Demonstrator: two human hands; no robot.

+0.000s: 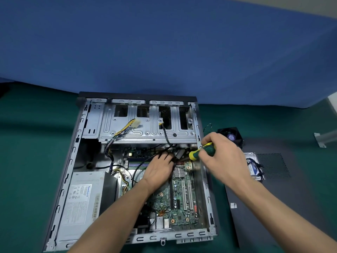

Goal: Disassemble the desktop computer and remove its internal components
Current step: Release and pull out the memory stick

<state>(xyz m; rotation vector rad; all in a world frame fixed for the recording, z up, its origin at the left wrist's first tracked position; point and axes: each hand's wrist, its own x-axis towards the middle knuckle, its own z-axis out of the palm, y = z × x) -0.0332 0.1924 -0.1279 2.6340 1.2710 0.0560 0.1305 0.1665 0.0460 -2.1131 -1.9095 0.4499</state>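
- The desktop computer case (127, 172) lies open on its side beneath both forearms; the right hand (221, 157) is wrapped around the handle of a green and yellow screwdriver (202, 150), whose tip is hidden toward the far right corner of the motherboard (182, 194).
- The left hand (158, 170) lies flat with fingers extended, pressing on black cables (142, 165) just left of the screwdriver.
- Risk: the tip could slip off a screw head and gouge the board, since the driver is held at a slant and its tip cannot be seen from here.
- Risk: a freed screw could drop among the components under the left palm and be hard to recover.
- Risk: the left fingers sit close to the blade's path; a slip could jab them or nick a cable.
- Risk: leaning on the board with the left hand could flex it if screws are already out.
- The power supply (82, 201), near the left elbow, carries a grey label with a blue brand word and fine print, too blurred to read.
- Right of the right wrist, a hard drive (254, 167) with a blue and white label and a fan (230, 136) rest on a dark side panel (273, 207); their writing is illegible.
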